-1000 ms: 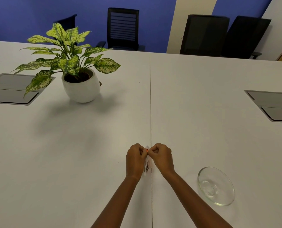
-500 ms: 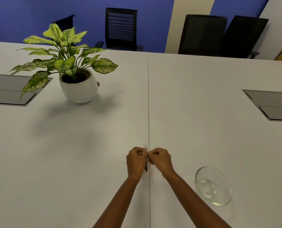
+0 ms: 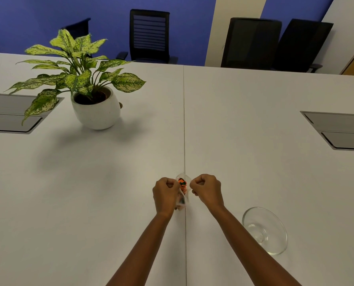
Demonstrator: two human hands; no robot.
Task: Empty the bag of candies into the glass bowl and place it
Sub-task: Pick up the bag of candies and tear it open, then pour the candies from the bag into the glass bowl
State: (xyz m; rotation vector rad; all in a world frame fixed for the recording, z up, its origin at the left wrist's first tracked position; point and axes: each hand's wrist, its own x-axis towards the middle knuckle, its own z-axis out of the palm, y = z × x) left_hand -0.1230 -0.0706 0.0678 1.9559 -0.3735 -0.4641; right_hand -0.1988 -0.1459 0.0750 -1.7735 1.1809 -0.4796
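A person's left hand and right hand each pinch one side of a small clear bag of candies, held over the seam of a white tabletop. The two fists sit slightly apart, each grip clamped on the plastic, and the bag's mouth gapes between them, showing an orange piece with dark marks inside. The glass bowl stands empty on the tabletop near the right forearm, apart from the bag. Farther off to the left sits a potted plant in a round white pot. Black office chairs line the far edge before a blue wall.
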